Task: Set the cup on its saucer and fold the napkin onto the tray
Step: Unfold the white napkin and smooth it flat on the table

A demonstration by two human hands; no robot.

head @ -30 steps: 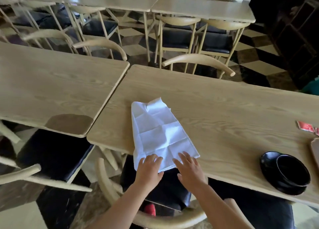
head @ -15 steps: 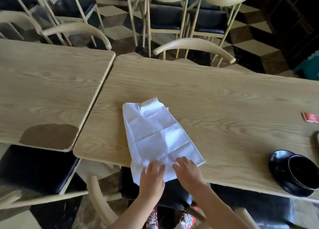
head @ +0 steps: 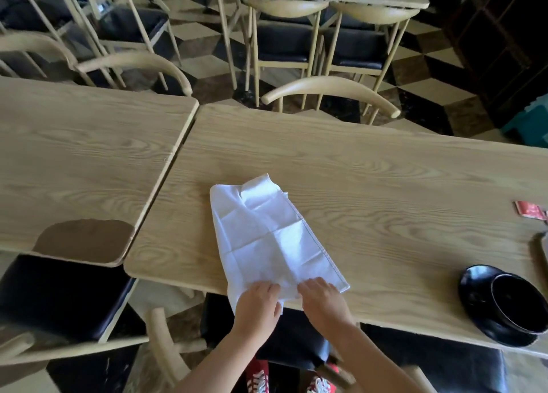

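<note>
Grip state, both hands: left hand (head: 258,302) and right hand (head: 321,299) lie side by side on the near end of the white creased cloth napkin (head: 269,238), at the near edge of the light wood-grain worktop (head: 385,185). Fingers of both hands curl down onto the fabric; whether they pinch the cloth or only press it flat, cannot tell from this view. Small gap between the two hands, napkin visible in it.

Napkin: spread flat on the worktop, long axis running away from the hands and slightly to the left. Near end overhangs the worktop edge a little under the left hand. Far end has a small turned-up corner. Crease grid visible across the surface.

Black round saucer (head: 474,306): on the same worktop, well to the right of the right hand, near the front edge. Black round cup (head: 517,302) sits on it, off-centre toward the right, apparently tilted toward the camera.

Tray (head: 538,247): only a sliver of a wooden edge shows at the right border, beyond the saucer. Small red packet (head: 529,216) lies on the worktop just beyond that.

Second worktop (head: 83,155) of like wood adjoins on the left, with a narrow gap. Black-cushioned wooden chairs (head: 284,36) stand beyond.
</note>
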